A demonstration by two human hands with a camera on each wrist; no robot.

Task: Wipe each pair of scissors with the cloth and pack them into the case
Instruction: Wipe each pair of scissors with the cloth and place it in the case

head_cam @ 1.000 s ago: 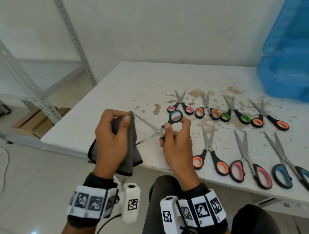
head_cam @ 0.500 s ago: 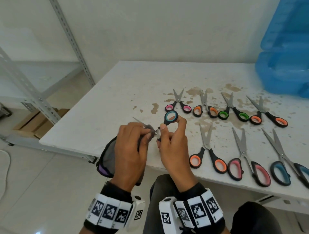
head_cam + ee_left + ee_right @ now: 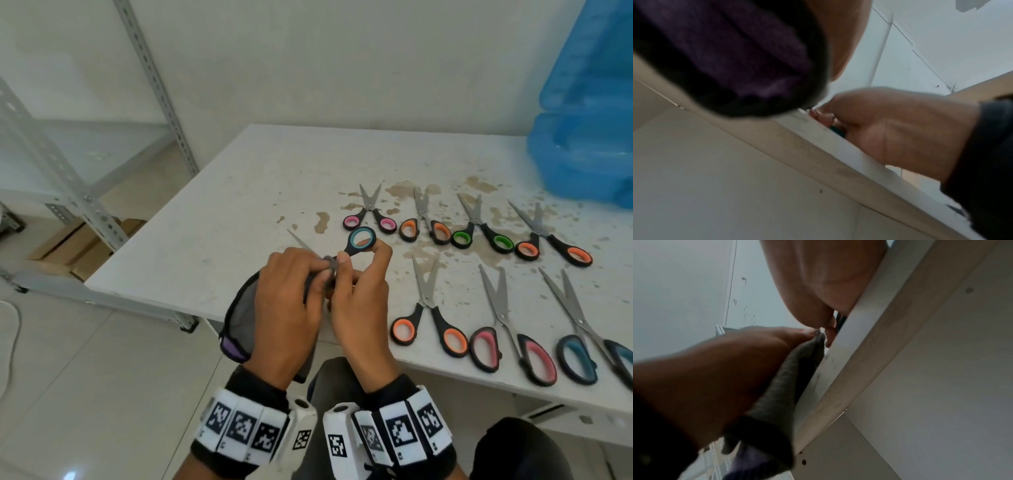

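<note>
My right hand point(image 3: 356, 284) pinches a pair of black scissors with teal-lined handles point(image 3: 361, 240) over the table's near-left edge. One blade tip point(image 3: 298, 240) sticks out to the upper left. My left hand point(image 3: 291, 291) grips a grey cloth point(image 3: 245, 308) with a dark, purple-lined hem and pinches it round the blades beside the pivot. In the right wrist view the left hand point(image 3: 719, 369) holds the grey cloth point(image 3: 785, 381) against the table edge. The left wrist view shows the dark cloth point(image 3: 725, 56) close up and the right hand point(image 3: 890, 129).
Several more scissors lie on the stained white table point(image 3: 239, 192): a back row with pink point(image 3: 368, 219), orange and green handles, a front row with orange point(image 3: 428, 325), pink and teal. A blue plastic case point(image 3: 585, 130) stands at the far right. Metal shelving point(image 3: 68, 171) stands left.
My left hand has slid with the cloth from the blade tips along the blades to the pivot, right up against my right hand. The scissors' blades have come closer together.
</note>
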